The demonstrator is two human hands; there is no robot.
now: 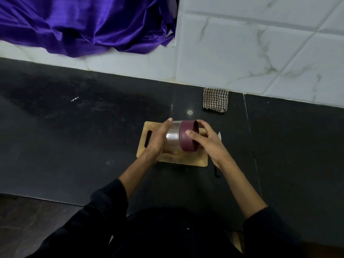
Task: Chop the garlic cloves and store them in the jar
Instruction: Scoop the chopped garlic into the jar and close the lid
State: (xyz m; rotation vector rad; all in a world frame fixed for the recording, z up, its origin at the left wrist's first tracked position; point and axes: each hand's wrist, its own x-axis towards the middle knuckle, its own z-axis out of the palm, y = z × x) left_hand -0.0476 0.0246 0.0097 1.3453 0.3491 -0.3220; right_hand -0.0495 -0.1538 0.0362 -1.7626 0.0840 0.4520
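Hands, two of them, work over one wooden cutting board (188,161) that lies flat on the black countertop (74,146). Between them is one steel jar (172,135), tipped on its side and held above the board, with one maroon lid (187,138) on its right-facing end. The left hand (158,140) cups the jar's base end, palm against the metal and fingers laid fairly straight along its side. The right hand (206,140) grips the lid, thumb curled on its near rim and fingers wrapped round the far edge. Whether the lid is fully seated on the jar cannot be told. No garlic can be made out; whatever the jar holds is hidden.

One knife tip (219,135) shows just beside the board's right edge, mostly hidden behind the right hand, and a dark cord (216,173) trails below the wrist. One folded checked cloth (215,100) lies near the tiled wall (260,43), well apart from the board. One purple satin fabric (83,25) is heaped at the upper left. Both forearms come out of dark sleeves (104,200).
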